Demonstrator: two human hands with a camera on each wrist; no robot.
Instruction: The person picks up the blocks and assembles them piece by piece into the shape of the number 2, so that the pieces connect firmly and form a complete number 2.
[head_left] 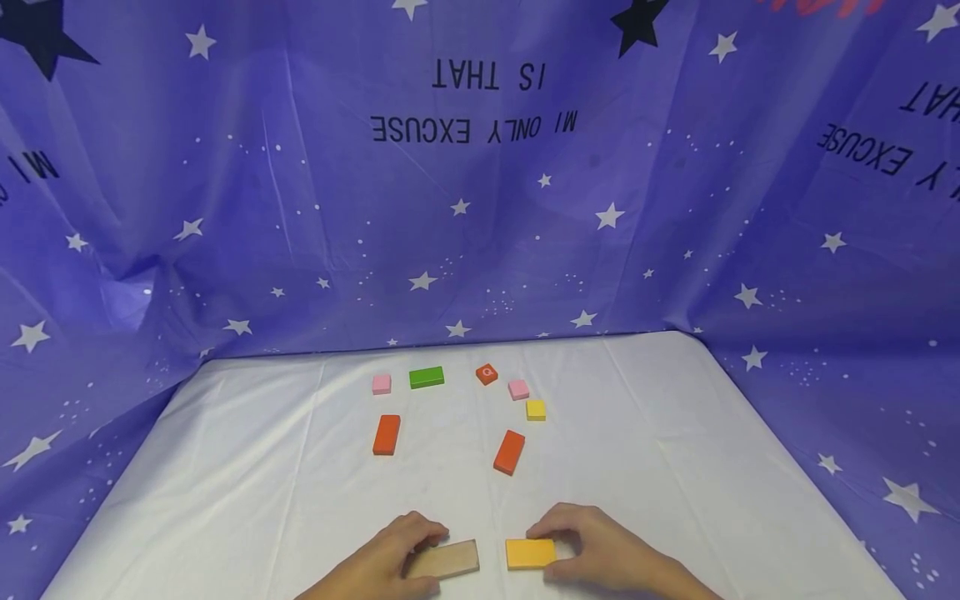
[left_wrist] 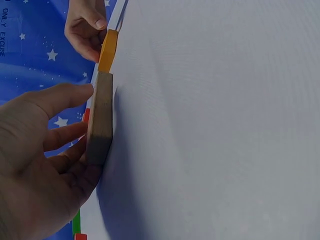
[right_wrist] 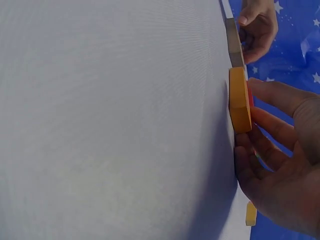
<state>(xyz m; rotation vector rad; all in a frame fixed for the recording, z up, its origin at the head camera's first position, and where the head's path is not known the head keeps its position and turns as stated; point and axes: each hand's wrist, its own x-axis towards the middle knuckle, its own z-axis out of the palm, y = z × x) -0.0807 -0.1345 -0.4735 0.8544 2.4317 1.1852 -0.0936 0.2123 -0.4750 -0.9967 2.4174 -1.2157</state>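
Near the front edge of the white-covered table, my left hand [head_left: 392, 557] grips a plain wooden block [head_left: 454, 560] by its left end, thumb on the near side and fingers on the far side. Facing it, my right hand [head_left: 604, 550] holds a yellow-orange block [head_left: 528, 554] at its right end. A small gap separates the two flat-lying blocks in the head view. The left wrist view shows the wooden block [left_wrist: 101, 117] standing out from the fingers, and the right wrist view shows the yellow-orange block [right_wrist: 240, 100] between thumb and fingers.
Beyond the hands lie two red-orange blocks [head_left: 386, 435]. Farther back sit a green block [head_left: 427, 377], a small orange-red block with a pale mark [head_left: 487, 373], two pink blocks [head_left: 382, 384] and a small yellow block [head_left: 536, 410]. A purple star-patterned curtain [head_left: 495, 242] surrounds the table.
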